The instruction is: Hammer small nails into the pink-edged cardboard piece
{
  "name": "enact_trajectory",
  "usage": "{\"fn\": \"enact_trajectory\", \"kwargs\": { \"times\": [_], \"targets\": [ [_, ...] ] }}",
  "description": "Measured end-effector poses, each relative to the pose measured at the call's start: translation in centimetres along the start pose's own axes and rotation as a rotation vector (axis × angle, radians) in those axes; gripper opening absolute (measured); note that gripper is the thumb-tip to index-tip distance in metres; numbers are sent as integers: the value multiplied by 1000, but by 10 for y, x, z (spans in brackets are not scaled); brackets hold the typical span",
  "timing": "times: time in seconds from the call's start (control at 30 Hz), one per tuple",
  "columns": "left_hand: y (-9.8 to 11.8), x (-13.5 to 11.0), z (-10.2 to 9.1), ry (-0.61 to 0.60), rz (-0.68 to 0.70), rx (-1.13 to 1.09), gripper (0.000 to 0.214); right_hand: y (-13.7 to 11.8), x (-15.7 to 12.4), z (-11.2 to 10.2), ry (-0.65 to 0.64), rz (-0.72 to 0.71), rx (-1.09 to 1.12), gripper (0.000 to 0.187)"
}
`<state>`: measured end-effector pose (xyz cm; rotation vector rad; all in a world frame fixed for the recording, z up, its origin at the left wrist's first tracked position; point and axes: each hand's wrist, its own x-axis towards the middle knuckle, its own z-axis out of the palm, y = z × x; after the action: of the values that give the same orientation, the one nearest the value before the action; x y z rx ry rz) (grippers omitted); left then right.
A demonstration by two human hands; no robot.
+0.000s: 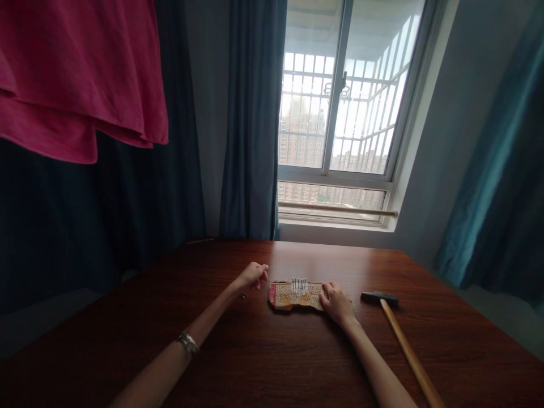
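Note:
A worn board (283, 294) with ragged edges, many small holes and a pink left end lies on the table. Several nails (298, 283) stand upright in its middle, close together. My right hand (337, 303) grips the board's right end, its fingers bent over the top. To the left, apart from the board and a little above the table, is my left hand (254, 276). Its fingers are curled closed, and whether anything small is between them is hidden. A hammer (403, 334) with a wooden handle lies right of my right hand, its dark head toward the window.
The brown wooden table (263, 362) stretches to the wall below a barred window (335, 113). A small dark piece (242, 295) lies beside my left wrist. Blue curtains (255, 124) hang behind, and a pink cloth (85, 73) hangs at upper left.

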<state>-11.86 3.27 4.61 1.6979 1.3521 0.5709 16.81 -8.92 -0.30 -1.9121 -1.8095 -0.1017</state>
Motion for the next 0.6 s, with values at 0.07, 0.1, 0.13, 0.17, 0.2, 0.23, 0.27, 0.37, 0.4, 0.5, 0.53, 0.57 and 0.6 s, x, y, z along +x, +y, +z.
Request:
{"fn": "enact_trajectory", "kwargs": {
  "times": [0.07,0.1,0.13,0.17,0.2,0.23,0.27,0.37,0.4,0.5,0.53,0.57,0.6],
  "targets": [
    [-14,-9,-19,120,13,272,39,0,0,0,6,-7,2,28],
    [-21,-13,-28,176,16,387,35,0,0,0,11,-14,4,28],
    [-27,-19,-36,215,16,488,32,1,0,1,16,-20,4,28],
    [-32,-24,-44,232,4,567,29,1,0,1,20,-24,3,28],
    [-37,-28,-52,229,-17,622,28,1,0,2,24,-27,0,28],
    [-40,-32,-57,206,-41,656,28,1,0,2,28,-30,-3,28],
    [-43,-36,-61,176,-70,671,29,1,0,3,31,-34,-6,28],
    [-50,-41,-64,90,-138,631,38,1,-1,4,39,-36,-13,29],
    [-52,-41,-62,77,-153,608,41,1,-1,3,39,-34,-13,29],
    [-59,-35,-56,71,-156,575,44,1,-2,2,36,-22,-12,29],
    [-61,-32,-54,76,-147,576,43,1,-2,2,34,-18,-11,29],
    [-63,-29,-53,80,-135,577,41,1,-2,2,32,-16,-11,29],
    [-64,-26,-52,83,-125,574,38,0,-2,1,30,-13,-11,29]
  ]
}}
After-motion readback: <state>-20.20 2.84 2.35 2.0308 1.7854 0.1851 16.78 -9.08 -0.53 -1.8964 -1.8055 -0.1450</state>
